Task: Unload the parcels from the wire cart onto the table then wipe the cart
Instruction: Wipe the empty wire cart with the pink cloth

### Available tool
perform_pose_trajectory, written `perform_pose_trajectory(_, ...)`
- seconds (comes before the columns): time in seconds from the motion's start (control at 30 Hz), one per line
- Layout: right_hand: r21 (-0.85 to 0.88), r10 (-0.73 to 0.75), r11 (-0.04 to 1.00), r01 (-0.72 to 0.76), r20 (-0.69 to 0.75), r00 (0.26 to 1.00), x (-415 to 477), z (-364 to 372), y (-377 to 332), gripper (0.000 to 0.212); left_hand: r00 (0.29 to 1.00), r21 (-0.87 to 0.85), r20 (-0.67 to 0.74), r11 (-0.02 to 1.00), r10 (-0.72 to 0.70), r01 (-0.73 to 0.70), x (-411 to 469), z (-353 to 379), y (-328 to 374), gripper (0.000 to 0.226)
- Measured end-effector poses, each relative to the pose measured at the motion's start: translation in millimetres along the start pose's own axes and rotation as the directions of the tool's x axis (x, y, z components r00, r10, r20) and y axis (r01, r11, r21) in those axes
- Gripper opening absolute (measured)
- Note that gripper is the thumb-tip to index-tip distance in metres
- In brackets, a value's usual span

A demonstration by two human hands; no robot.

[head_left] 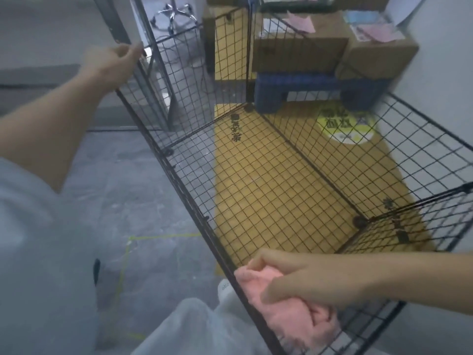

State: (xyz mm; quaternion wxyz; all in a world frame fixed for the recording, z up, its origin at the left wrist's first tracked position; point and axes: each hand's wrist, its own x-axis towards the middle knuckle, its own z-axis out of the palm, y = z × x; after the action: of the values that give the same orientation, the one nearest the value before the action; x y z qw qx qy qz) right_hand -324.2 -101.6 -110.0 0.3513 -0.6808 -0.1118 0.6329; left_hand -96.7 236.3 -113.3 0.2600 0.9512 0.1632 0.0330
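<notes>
The wire cart (176,180) stands empty right in front of the person, its long side rail running from near-right to far-left. The right hand (289,280) grips a pink cloth (302,319) pressed on the rail's near end. The left hand (112,60) pinches the far corner, apparently steadying it. The wipe would likely travel away, toward the left hand.

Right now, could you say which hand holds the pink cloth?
The right hand holds the pink cloth; the left hand only grips the wire cart's far corner.
</notes>
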Motion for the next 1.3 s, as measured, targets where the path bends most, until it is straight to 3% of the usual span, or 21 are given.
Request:
perform_pose_trajectory(0.13,-0.032,-0.029,0.999,0.030,0.027,0.999,10.1,-12.0,0.6,0.021,0.999,-0.018,0.045,1.000,-0.018,0.019,-9.8,3.2,-5.7,0.075)
perform_pose_trajectory(0.37,-0.155,-0.024,0.987,0.043,0.121,0.992,5.2,-22.2,-4.2,0.021,0.997,0.163,0.042,0.985,-0.067,0.059,-25.5,9.2,10.3,0.080)
perform_pose_trajectory(0.5,-0.187,-0.054,0.979,0.076,0.118,0.992,6.3,-25.6,-0.5,0.024,0.992,0.095,0.020,0.988,-0.128,0.126,-51.2,12.3,21.7,0.081)
perform_pose_trajectory(0.73,-0.311,-0.068,0.946,0.095,0.096,0.993,18.0,-73.6,-10.5,0.032,0.976,-0.090,0.058,0.973,-0.208,0.213,-177.2,42.5,55.2,0.085)
perform_pose_trajectory(0.87,-0.297,-0.057,0.952,0.077,0.076,0.996,30.2,-93.5,-0.1,0.035,0.971,-0.056,0.027,0.969,-0.238,0.239,-222.1,59.9,69.9,0.090)
perform_pose_trajectory(0.97,-0.333,-0.007,0.941,0.053,0.138,0.990,38.4,-95.2,17.1,0.036,0.959,-0.034,0.028,0.959,-0.281,0.282,-238.3,64.4,80.4,0.094)
perform_pose_trajectory(1.3,-0.447,0.019,0.892,0.064,0.179,0.984,51.1,-96.2,30.1,0.037,0.953,0.044,0.017,0.953,-0.302,0.301,-223.6,62.6,86.1,0.105)
